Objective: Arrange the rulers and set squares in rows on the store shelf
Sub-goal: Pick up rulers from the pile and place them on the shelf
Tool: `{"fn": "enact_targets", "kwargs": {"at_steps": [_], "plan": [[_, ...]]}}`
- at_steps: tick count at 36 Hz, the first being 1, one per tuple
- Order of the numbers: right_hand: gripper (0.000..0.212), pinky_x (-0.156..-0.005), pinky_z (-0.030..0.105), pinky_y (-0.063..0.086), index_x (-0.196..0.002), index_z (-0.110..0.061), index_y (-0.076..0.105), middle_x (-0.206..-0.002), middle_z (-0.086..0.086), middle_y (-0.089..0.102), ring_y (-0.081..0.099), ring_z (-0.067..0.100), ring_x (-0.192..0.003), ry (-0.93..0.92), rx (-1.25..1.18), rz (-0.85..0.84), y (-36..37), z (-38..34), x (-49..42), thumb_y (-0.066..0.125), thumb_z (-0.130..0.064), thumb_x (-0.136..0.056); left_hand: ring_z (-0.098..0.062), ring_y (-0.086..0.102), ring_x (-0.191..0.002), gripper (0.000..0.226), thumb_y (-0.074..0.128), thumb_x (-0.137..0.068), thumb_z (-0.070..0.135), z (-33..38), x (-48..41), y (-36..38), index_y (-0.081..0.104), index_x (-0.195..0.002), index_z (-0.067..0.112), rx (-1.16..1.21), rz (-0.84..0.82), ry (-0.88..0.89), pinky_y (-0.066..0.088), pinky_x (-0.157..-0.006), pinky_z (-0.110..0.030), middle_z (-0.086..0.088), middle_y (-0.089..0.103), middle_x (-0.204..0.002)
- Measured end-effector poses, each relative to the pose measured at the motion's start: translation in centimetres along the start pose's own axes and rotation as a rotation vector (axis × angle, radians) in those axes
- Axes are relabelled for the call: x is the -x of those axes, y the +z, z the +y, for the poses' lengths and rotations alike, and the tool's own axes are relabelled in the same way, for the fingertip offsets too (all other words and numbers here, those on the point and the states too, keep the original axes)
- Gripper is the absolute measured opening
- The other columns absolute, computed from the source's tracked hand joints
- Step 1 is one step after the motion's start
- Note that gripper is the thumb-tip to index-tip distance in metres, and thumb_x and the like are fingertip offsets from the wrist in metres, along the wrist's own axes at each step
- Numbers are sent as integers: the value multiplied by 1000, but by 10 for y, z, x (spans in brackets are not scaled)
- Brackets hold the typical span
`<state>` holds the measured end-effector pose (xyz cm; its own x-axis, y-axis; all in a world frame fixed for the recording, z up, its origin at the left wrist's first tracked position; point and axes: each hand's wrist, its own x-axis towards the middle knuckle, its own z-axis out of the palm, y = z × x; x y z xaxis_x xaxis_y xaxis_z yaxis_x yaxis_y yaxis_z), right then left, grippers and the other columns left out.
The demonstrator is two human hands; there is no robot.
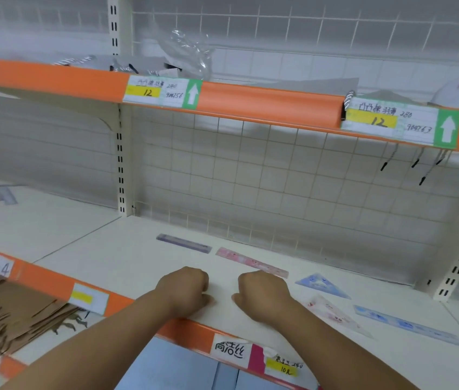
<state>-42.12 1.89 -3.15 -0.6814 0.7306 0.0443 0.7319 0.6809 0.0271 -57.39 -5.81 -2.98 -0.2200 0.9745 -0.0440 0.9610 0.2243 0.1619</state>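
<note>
Shelf (104,249) white, orange front lip, wire grid behind; bare room left of hands. Left hand (183,288) and right hand (262,294) rest side by side near front edge, fingers (201,280) curled into fists, nothing seen in them. Blue ruler (405,325) far right, pink ruler (251,261) just behind right hand, purple ruler (183,243) near grid. Pink set square (335,316) and blue set square (321,285) lie flat right of hands.

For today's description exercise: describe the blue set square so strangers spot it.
On the lower shelf, right of the right hand, lies the blue set square. It is the only blue triangle: the pink set square lies nearer, the blue ruler is straight.
</note>
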Motion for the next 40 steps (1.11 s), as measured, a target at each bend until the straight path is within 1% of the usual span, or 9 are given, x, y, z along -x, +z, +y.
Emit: {"fn": "enact_targets", "kwargs": {"at_steps": [7, 11, 13, 19, 23, 26, 29, 33, 40], "plan": [[30, -70, 31, 38, -106, -13, 58, -108, 7, 62, 58, 27, -99, -116, 24, 22, -8, -61, -16, 44, -37, -96, -19, 53, -110, 30, 50, -94, 38, -50, 32, -14, 59, -113, 17, 2, 37, -89, 44, -84, -29, -1, 58, -118], [22, -69, 31, 38, -92, -16, 54, -96, 6, 60, 59, 27, -95, -175, 28, 28, -17, -108, -29, 45, -36, -95, -18, 54, -109, 29, 50, -93, 38, -94, 51, -24, 60, -111, 17, -3, 75, -152, 42, -80, -28, 0, 59, -117], [19, -69, 31, 37, -87, -18, 49, -99, 7, 61, 58, 28, -97, -208, 22, 41, -20, -135, -37, 45, -35, -94, -19, 54, -108, 29, 51, -94, 39, -119, 61, -30, 59, -109, 16, -5, 84, -171, 40, -77, -27, -1, 60, -115], [28, -71, 31, 35, -104, -12, 60, -113, 12, 62, 57, 33, -104, -280, 24, 51, -27, -232, -61, 46, -34, -93, -23, 57, -105, 20, 52, -92, 34, -206, 98, -45, 59, -102, 18, 4, 102, -229, 41, -75, -28, -4, 61, -113], [20, -57, 28, 30, -80, -17, 50, -94, 9, 57, 51, 29, -86, -318, 1, 59, -29, -306, -76, 44, -33, -92, -25, 57, -101, 24, 53, -92, 40, -271, 126, -59, 56, -93, 16, 3, 100, -263, 46, -81, -33, -6, 60, -104], [24, -65, 29, 33, -92, -17, 55, -104, 9, 61, 57, 30, -99, -362, -18, 98, -28, -357, -89, 44, -38, -94, -25, 57, -103, 29, 53, -94, 38, -316, 148, -72, 60, -101, 11, 8, 112, -277, 41, -75, -29, -7, 61, -105], [27, -69, 29, 34, -103, -17, 58, -110, 8, 62, 57, 28, -102, -374, -54, 113, -26, -402, -101, 47, -39, -93, -22, 58, -99, 30, 54, -94, 38, -360, 170, -80, 63, -104, 11, 32, 116, -304, 41, -73, -28, -6, 63, -105], [29, -69, 30, 39, -100, -15, 59, -106, 7, 62, 58, 27, -98, -414, -55, 107, -22, -454, -116, 48, -41, -94, -18, 53, -84, 25, 56, -93, 40, -412, 193, -84, 59, -92, 15, 51, 133, -354, 42, -69, -29, -2, 60, -95], [29, -74, 31, 39, -104, -15, 60, -109, 7, 62, 57, 27, -104, -467, -62, 90, -24, -521, -143, 48, -39, -94, -22, 61, -93, 29, 56, -92, 43, -482, 208, -89, 61, -91, 15, 58, 148, -427, 51, -78, -34, -3, 65, -98]]}}
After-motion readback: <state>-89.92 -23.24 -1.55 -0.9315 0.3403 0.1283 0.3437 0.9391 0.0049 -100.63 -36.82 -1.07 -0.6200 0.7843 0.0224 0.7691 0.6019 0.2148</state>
